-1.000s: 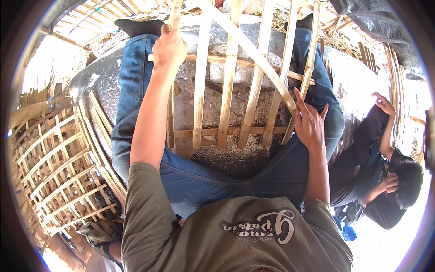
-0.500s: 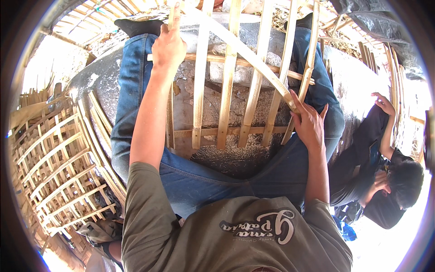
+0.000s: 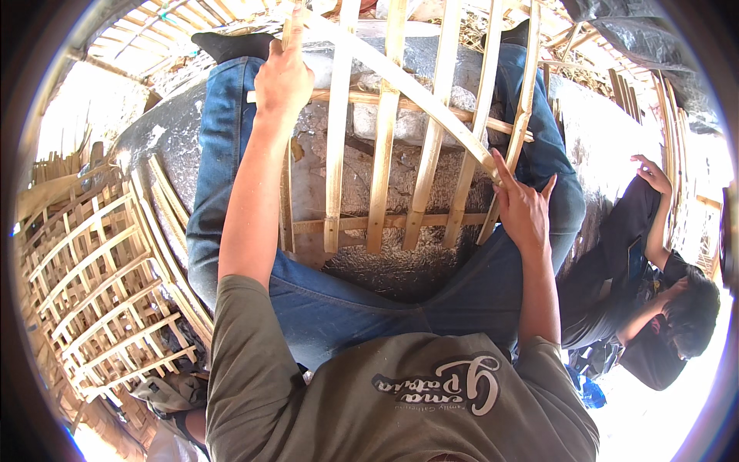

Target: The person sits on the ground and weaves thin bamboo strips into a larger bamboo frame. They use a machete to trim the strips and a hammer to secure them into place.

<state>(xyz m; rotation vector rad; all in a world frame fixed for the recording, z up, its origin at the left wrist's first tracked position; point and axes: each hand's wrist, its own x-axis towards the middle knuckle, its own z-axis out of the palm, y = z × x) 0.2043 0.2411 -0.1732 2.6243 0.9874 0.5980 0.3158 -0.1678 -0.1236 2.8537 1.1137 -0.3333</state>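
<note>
- Left hand [image 3: 283, 77], upper centre, closes around a pale bamboo slat lattice [image 3: 385, 154] (lying across the knees).
- Right hand [image 3: 523, 212] pinches the long diagonal bamboo strip [image 3: 400, 81]; weaving looks underway, threading it through likely follows.

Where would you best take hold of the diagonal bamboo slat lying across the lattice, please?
Probably near its two ends, from above. The diagonal slat lies on top of the upright slats, so only its upper face and edges are free. The left hand is at its upper end, the right hand at its lower end.
</note>
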